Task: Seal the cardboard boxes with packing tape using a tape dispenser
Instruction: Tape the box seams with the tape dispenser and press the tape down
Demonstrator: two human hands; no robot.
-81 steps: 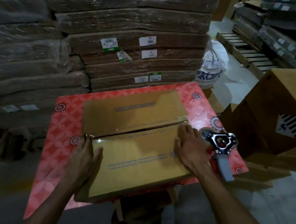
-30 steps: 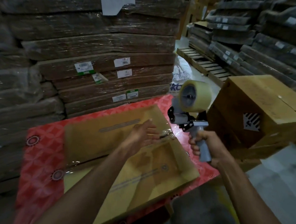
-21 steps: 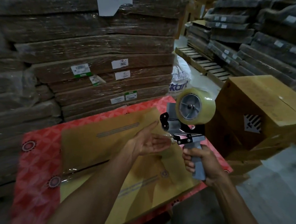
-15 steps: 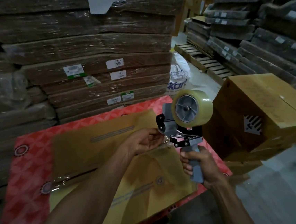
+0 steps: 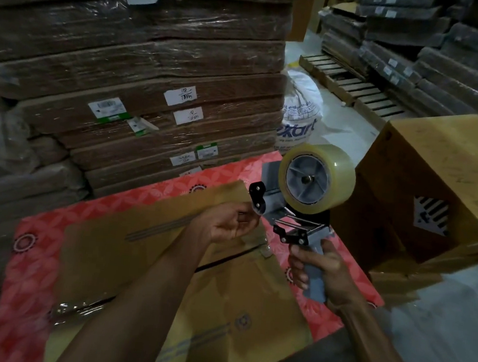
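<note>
Right hand [image 5: 319,273] grips the grey handle of the tape dispenser [image 5: 295,215], held above the worktop [image 5: 34,263]. Left hand [image 5: 228,223] curls in a pinch at the roller, apparently on the tape end, which is too clear to make out. The cardboard box [image 5: 234,311] lies beneath, its centre seam open. Advisable: draw the tape taut and anchor it past the seam's edge.

Right hand [image 5: 322,272] conceals most of the tape dispenser [image 5: 299,213] handle. Left hand [image 5: 228,223] fingertips curl at its front; grip on the tape end not determinable. Left forearm [image 5: 148,289] hides part of the cardboard box [image 5: 234,311] seam. Box's near edge is cut off. Far labels [image 5: 181,96] are illegible.
</note>
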